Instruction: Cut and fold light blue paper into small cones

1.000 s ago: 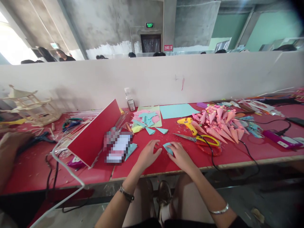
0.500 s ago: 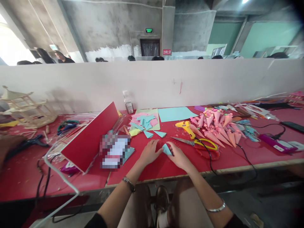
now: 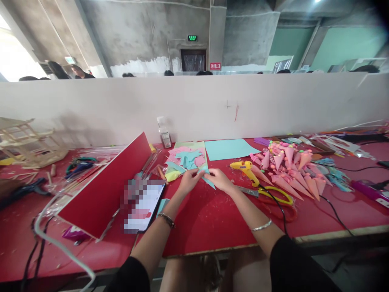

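Note:
My left hand (image 3: 189, 181) and my right hand (image 3: 219, 179) meet over the middle of the red table, fingertips pinched together. Between them is a small piece of light blue paper (image 3: 204, 170), partly hidden by my fingers. A pointed bit of blue paper shows just below the hands; whether it belongs to the held piece I cannot tell. Directly behind lies a pile of pink and blue paper pieces (image 3: 186, 158) on a pale green sheet. Scissors (image 3: 276, 194) with yellow and red handles lie right of my right hand, with a yellow glue gun (image 3: 246, 169) behind them.
A heap of pink paper cones (image 3: 288, 166) covers the right side. A blue sheet (image 3: 229, 149) and a small bottle (image 3: 165, 136) stand or lie near the white partition (image 3: 127, 105). At left are a phone (image 3: 147, 207), a slanted red board (image 3: 106, 186) and a wooden stick model (image 3: 30, 142).
Both hands have moved away from me, toward the paper pile, and closed together on the blue paper. The view has shifted slightly.

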`<state>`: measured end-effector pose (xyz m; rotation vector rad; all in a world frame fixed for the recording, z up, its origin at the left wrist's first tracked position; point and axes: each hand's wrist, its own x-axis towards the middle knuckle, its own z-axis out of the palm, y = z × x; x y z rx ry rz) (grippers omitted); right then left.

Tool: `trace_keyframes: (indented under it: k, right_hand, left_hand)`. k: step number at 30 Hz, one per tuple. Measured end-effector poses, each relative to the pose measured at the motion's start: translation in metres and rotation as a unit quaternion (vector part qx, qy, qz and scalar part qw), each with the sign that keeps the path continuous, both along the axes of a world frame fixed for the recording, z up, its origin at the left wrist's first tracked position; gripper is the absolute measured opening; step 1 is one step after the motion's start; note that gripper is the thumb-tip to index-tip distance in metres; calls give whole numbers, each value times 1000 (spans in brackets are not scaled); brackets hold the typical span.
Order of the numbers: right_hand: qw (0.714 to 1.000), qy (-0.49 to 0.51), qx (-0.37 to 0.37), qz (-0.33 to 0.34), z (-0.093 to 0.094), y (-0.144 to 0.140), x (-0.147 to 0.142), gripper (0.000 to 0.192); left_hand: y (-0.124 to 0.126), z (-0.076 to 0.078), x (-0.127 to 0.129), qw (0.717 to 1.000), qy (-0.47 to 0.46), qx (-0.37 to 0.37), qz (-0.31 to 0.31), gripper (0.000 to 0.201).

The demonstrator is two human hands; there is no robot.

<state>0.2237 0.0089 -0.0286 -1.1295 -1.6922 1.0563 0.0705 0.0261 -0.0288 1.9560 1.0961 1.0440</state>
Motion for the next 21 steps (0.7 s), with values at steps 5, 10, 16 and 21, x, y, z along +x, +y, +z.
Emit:
trace_keyframes:
  k: [5, 10, 16, 21]
  right_hand:
    - [997, 34, -36, 65, -10, 2, -7, 35]
    - [994, 63, -38, 79, -16, -3, -9, 34]
    - [994, 75, -13, 82, -20, -5, -12, 32]
    - [993, 69, -54, 84, -21, -5, -12, 30]
  left_hand:
    - [4, -7, -8, 998, -53, -3, 44, 37]
    - [1, -13, -5, 994, -88, -40, 47, 36]
    - [-2, -15, 0, 993, -85, -83, 9, 44]
    - [0, -16, -4, 991, -102, -74, 52, 49]
